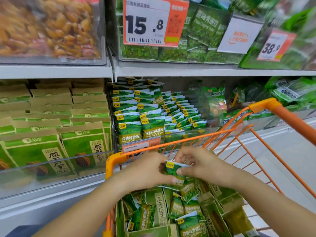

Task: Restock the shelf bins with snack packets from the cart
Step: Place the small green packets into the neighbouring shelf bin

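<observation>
Both hands over the orange cart (263,106) at 6 o'clock: left hand (147,170) and right hand (196,163) both pinch one small stack of green pea packets (171,170) between them. Target pea bin (153,117) sits at 12 o'clock from the hands, already rowed with matching packets; more packets loose in cart below

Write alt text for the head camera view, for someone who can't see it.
Both hands, left hand and right hand, hold a stack of green pea packets above an orange cart loaded with more snacks. Ahead, a shelf bin holds rows of matching garlic pea packets, beside boxed sunflower seeds.
</observation>
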